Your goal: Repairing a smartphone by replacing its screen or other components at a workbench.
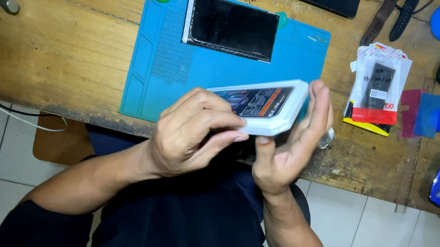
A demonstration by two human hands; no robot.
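the flat white package (265, 105) is held above the blue mat (208, 79), long axis from 8 to 2 o'clock, left hand (189, 134) pinching its 8 o'clock end, right hand (294, 142) cupping its 4 o'clock edge.

Place: a phone repair workshop.
Signs: blue repair mat (225, 75) on a worn wooden bench (76, 43), dismantled phone (233, 28), bagged spare parts (379, 88).
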